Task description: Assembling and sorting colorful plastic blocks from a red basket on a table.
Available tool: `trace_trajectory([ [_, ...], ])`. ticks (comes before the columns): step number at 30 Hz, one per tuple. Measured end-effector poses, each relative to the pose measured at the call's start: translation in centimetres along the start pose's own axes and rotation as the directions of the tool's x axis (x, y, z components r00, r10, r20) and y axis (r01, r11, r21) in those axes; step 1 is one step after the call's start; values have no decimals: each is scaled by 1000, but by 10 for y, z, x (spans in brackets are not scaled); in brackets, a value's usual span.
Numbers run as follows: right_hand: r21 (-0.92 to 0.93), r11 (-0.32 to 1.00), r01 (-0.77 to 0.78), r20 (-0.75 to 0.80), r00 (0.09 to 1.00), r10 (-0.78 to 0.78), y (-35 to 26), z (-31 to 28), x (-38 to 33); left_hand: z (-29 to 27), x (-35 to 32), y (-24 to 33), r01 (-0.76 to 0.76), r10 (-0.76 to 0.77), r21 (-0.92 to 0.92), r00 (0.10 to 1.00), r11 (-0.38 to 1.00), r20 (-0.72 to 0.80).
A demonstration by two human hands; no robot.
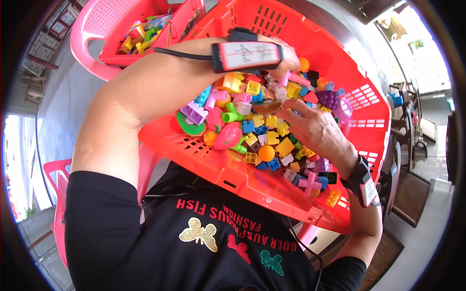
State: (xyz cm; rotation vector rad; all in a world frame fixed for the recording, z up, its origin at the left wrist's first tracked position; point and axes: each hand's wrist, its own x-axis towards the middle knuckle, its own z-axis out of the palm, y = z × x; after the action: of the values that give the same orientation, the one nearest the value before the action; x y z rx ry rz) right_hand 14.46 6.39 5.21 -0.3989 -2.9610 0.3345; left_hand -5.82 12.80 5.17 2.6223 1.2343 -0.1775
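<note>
Toy bricks (284,148) are being contained in a red basket (208,162). At the pile's 12 o'clock, the left hand (290,60) is being partly hidden by a wrist device (250,56); grip cannot be told. At 3 o'clock, the right hand (315,127) is being held half-curled near a brown piece (268,108); holding cannot be told.

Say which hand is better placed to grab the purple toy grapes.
Probably the right hand: it looks close beside the purple toy grapes, while the left hand appears farther off.
</note>
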Motion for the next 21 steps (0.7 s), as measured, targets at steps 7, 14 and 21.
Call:
trace_trajectory([
  [7, 102, 995, 25, 37, 999, -29, -14, -30, 20, 31, 25, -34, -53, 54, -198, 999, 979, -1],
  [14, 33, 979, 200, -47, 979, -199, -32, -10, 71, 16, 18, -27, -26, 30, -159, 999, 987, 25],
  [21, -120, 951, 284, -18, 958, -288, -29, 39, 110, 6, 14, -23, -42, 44, -170, 999, 985, 3],
])
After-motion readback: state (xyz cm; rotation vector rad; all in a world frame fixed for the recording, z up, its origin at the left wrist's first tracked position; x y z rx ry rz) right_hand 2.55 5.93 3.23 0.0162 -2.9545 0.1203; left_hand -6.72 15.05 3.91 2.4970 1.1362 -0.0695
